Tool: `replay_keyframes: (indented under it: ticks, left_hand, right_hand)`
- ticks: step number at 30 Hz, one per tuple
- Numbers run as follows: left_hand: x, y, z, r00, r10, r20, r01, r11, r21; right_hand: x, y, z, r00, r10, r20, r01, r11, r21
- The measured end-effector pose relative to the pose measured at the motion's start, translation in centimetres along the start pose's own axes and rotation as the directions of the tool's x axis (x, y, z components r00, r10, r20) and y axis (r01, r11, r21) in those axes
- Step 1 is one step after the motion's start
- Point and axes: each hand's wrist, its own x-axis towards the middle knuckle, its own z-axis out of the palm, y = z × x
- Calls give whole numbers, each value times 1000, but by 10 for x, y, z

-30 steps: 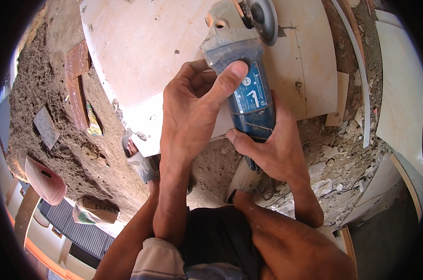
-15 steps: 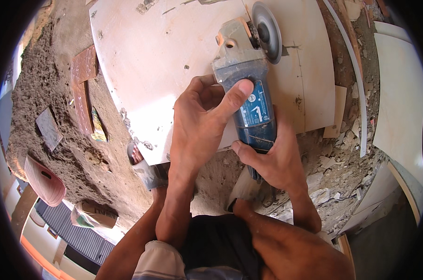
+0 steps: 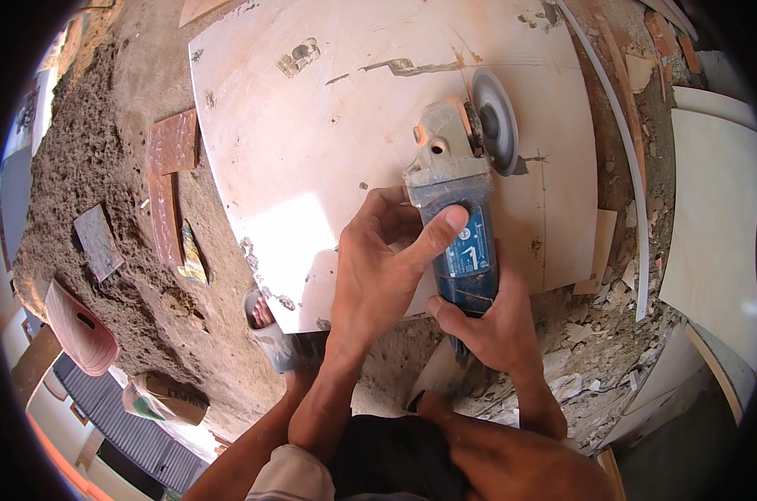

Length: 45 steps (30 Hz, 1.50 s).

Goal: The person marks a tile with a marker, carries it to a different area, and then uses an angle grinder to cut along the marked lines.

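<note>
A blue angle grinder [image 3: 466, 238] with a grey metal head is held over a large pale tile [image 3: 270, 150]. Its round cutting disc [image 3: 496, 122] stands on edge at the right side of the head; whether it spins I cannot tell. My left hand [image 3: 382, 267] grips the front of the body, thumb laid across the top and fingers curled at its left side. My right hand [image 3: 503, 326] wraps the rear end from the right, its thumb near the back. Dark lines and chipped patches mark the tile. The grinder's underside is hidden.
My sandalled foot [image 3: 282, 346] is by the tile's near left edge. Brown tile pieces [image 3: 165, 200] lie on the dirt to the left, with a pink sandal [image 3: 82, 327] nearer. A white strip [image 3: 620, 108], rubble [image 3: 574, 359] and pale panels [image 3: 716, 217] are on the right.
Both hands and the grinder appear lower and slightly right in the picture. The tile and ground have shifted down too, so the view has moved. The grip is unchanged.
</note>
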Motion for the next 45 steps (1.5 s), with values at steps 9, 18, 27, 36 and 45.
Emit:
replay_keyframes:
  ticks: [9,18,27,36,45]
  left_hand:
    - [8,10,-2,1000,-26,6,26,998,-65]
    - [11,21,-2,998,-59,20,61,989,-133]
    - [13,20,-4,999,-53,-3,53,995,-85]
    - [14,26,-5,999,-54,-2,54,998,-38]
    - [18,19,-6,999,-40,-8,39,997,-73]
  right_hand:
    - [10,-9,3,1000,22,-9,-22,1000,14]
    - [14,-2,3,1000,-15,-15,15,1000,-12]
    - [16,-6,4,999,-29,-29,27,998,-56]
    - [18,-6,2,1000,-14,-26,12,998,-69]
    - [20,-9,4,1000,16,-8,-16,998,-62]
